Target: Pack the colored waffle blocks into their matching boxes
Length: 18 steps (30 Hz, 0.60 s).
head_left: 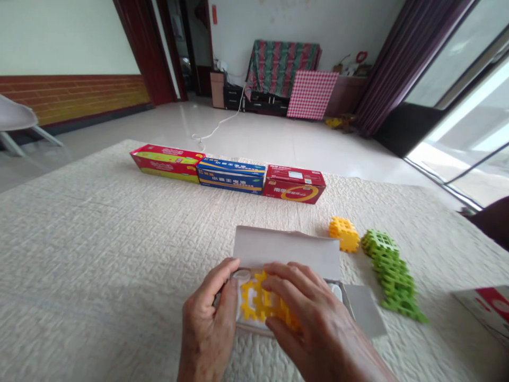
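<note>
An open cardboard box (286, 249) stands before me with its grey lid flap raised and a side flap folded out to the right. Inside lie yellow interlocking plastic blocks (250, 300) on something white. My left hand (210, 318) grips the box's left edge, thumb near the inner corner. Over the right part of the box, my right hand (306, 307) has its fingers bent around the yellow blocks, hiding some of them. Beyond the box at the right sits a stack of yellow blocks (344, 234), with a row of green blocks (395, 273) beside it.
Along the far side of the quilted cover (99, 233) stand a red-and-green box (169, 163), a blue box (231, 176) and a red box (294, 184), end to end. Another box (485, 313) lies at the right edge. A white chair (18, 119) stands at far left.
</note>
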{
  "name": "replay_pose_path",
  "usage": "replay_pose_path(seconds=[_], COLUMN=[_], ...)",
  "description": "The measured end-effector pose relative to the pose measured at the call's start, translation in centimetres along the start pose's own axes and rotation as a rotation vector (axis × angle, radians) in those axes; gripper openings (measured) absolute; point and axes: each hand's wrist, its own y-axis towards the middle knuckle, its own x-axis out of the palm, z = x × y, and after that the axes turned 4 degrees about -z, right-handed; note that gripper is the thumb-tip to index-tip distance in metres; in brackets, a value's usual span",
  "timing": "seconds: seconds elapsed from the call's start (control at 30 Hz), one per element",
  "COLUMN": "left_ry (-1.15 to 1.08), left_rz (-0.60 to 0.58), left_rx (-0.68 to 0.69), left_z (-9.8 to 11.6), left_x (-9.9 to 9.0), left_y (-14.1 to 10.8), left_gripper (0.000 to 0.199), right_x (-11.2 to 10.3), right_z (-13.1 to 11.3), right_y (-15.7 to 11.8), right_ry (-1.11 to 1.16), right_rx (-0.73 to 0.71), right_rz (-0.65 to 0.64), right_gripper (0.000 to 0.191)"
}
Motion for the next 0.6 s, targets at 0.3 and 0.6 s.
replay_pose_path(seconds=[0.3,0.6], left_ry=[0.086,0.401], left_rz=[0.065,0.202], left_rx=[0.162,0.602], left_z=[0.6,2.3], left_x=[0.5,-0.3], left_y=[0.1,-0.7], left_gripper=[0.027,0.031], right_x=[0.4,0.3], right_z=[0.3,1.4], right_y=[-0.1,-0.2], right_ry=[-0.037,-0.113], right_rx=[-0.003,0.021], right_rz=[0.055,0.08], right_gripper=[0.034,0.032])
